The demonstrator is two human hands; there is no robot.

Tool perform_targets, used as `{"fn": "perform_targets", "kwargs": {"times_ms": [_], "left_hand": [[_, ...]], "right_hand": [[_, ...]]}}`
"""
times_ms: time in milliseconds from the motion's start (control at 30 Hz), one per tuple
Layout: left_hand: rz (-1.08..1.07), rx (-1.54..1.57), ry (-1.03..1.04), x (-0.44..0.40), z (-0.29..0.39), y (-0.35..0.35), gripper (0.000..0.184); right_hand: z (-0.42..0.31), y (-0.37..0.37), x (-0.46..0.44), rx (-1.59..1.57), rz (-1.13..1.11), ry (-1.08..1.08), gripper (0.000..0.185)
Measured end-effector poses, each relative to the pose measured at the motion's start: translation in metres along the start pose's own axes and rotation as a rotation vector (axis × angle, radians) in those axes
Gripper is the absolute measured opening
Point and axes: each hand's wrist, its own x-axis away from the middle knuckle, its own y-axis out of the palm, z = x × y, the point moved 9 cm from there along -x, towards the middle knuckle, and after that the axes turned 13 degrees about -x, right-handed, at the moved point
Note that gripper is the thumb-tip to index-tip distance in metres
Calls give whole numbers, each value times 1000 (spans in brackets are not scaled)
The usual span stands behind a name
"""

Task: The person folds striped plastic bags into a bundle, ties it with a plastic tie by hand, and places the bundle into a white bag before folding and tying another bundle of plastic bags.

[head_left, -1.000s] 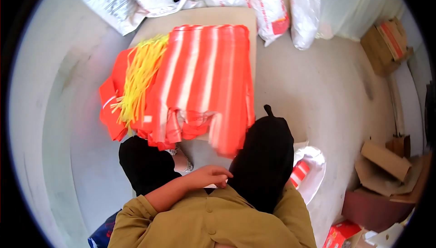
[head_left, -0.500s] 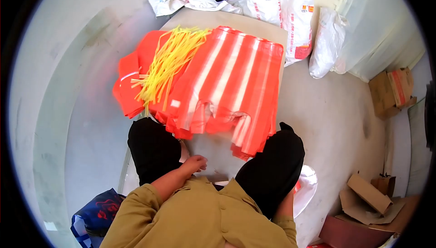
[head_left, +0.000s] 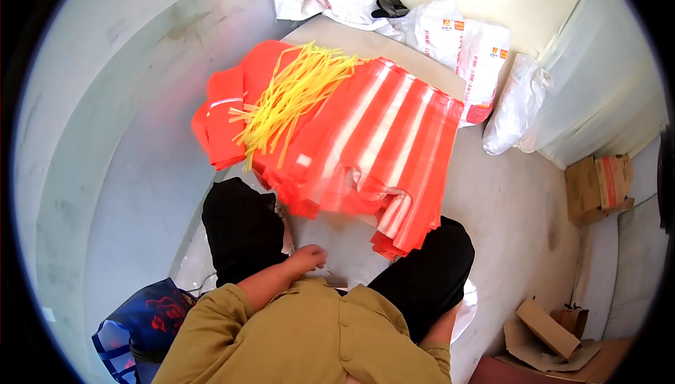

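Red-and-white striped sheeting (head_left: 380,127) is lying in a flat stack at one o'clock, its uneven near edge facing the seated person, an arrangement that is apparently keeping it low and within reach. Yellow strips (head_left: 299,96) are sprawling loose at eleven o'clock over red material, likely so that single strips are coming away easily. A folded red bundle (head_left: 225,118) is sitting at ten o'clock, a pale band seemingly keeping it together. A beige board (head_left: 330,33) is showing beyond the stack and is probably holding it off the floor.

The left hand (head_left: 307,260) is hovering near the lap between six and seven o'clock, fingers loosely bent, half open and gripping nothing visible; it is apparently idling. The right forearm (head_left: 441,328) is reaching down at five o'clock beside the thigh, its hand disappearing from sight, so what the fingers are doing or holding is impossible to tell. White plastic (head_left: 467,310) is peeking out beside it.

By count, five white sacks (head_left: 481,68) are lining the far side from twelve to two o'clock, with one black item (head_left: 390,7) resting among them. One blue bag (head_left: 151,314) is standing at eight o'clock. Strips and sheets are overlapping too heavily for counting.
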Motion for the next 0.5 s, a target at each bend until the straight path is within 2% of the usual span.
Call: {"fn": "perform_targets", "kwargs": {"times_ms": [67,133,167,267,367,500], "left_hand": [[-5,4,19,-2,2,-1,37],[4,-1,14,-1,5,-2,36],[7,-5,9,0,5,-2,36],[10,28,43,-8,-2,-1,35],[-2,16,24,-6,1,0,37],[-4,20,31,-8,0,0,36]], "right_hand": [[-11,8,1,12,-16,-15,59],[-34,12,7,14,13,-132,59],[-47,12,10,18,51,-218,59],[-105,43,53,116,266,-666,64],[-121,123,93,418,154,-847,62],[-87,224,130,913,-13,-1037,57]]}}
